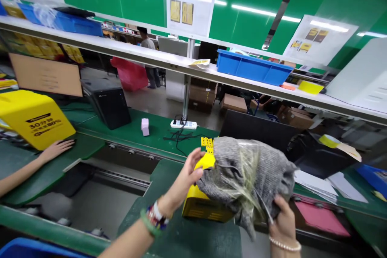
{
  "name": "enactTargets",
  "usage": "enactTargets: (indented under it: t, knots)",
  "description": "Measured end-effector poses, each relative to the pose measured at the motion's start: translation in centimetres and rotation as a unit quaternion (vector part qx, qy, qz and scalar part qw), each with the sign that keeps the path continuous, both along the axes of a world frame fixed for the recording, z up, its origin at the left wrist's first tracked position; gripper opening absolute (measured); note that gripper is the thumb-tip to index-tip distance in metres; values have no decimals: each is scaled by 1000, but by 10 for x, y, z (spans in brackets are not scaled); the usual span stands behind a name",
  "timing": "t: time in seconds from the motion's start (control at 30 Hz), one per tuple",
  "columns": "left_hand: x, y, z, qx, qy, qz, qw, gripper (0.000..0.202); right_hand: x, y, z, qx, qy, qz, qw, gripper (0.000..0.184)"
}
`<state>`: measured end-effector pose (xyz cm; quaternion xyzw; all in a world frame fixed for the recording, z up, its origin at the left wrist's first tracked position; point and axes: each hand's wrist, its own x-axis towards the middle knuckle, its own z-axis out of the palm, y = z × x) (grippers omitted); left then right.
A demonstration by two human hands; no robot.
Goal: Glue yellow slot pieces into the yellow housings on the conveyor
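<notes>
Checking the feed, I find my left hand (189, 175) and right hand (282, 221) apart, both clamped on a bagged grey knit (244, 181) held over a yellow metal case (202, 205) on the green bench (187, 238).

A grey knit sweater (269, 169) sits bunched inside a crumpled clear plastic bag (248, 177) — pressed against a tilted yellow box (202, 207) with slotted sides — both held up.

Rough grey knit cloth (244, 177), glossy clear plastic bag (249, 169), yellow vented metal casing (201, 207), smooth blue plastic crate (254, 68)
</notes>
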<state>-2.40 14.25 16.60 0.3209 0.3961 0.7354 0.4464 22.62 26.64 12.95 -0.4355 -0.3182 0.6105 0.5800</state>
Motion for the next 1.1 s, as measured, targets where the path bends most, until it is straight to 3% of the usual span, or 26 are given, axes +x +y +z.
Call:
enactTargets:
  t: [0.1, 0.2, 0.27, 0.33, 0.4, 0.5, 0.57, 0.63, 0.7, 0.77, 0.83, 0.9, 1.03, 1.1]
  knots:
    - [-22, 39, 26, 27, 138, -74, 987, 101, -6, 18, 66, 159, -125, 85, 976, 49]
    - [-33, 75, 39, 81, 258, -130, 954, 104, -31, 30, 127, 279, -275, 181, 902, 54]
    - [-38, 90, 39, 96, 263, -124, 952, 99, -48, 37, 156, 343, -349, 211, 846, 55]
    - [-44, 98, 31, 98, 233, -106, 962, 95, -63, 44, 170, 389, -383, 225, 807, 55]
    - [-50, 100, 18, 87, 194, -91, 973, 95, -74, 50, 170, 414, -393, 235, 787, 56]
    - [-54, 96, -11, 48, 137, -84, 986, 95, -84, 58, 141, 402, -407, 245, 783, 57]
    - [-54, 92, -30, 26, 112, -87, 990, 90, -84, 59, 110, 364, -373, 229, 822, 63]
    - [-54, 89, -45, 15, 99, -84, 991, 82, -80, 57, 77, 308, -287, 208, 883, 75]
    - [-53, 89, -50, 12, 91, -78, 993, 77, -76, 53, 51, 252, -210, 192, 925, 86]
    - [-51, 93, -45, 16, 92, -75, 993, 72, -75, 50, 39, 209, -176, 172, 947, 89]
    - [-49, 98, -29, 25, 99, -77, 992, 69, -74, 50, 44, 200, -164, 145, 955, 88]
    - [-48, 102, -2, 40, 110, -79, 990, 71, -72, 51, 67, 244, -167, 127, 947, 86]
    - [-54, 105, 52, 111, 199, -40, 973, 78, -60, 49, 130, 405, -195, 94, 888, 84]
    - [-59, 101, 58, 114, 251, -33, 961, 78, -56, 44, 141, 447, -215, 78, 864, 85]
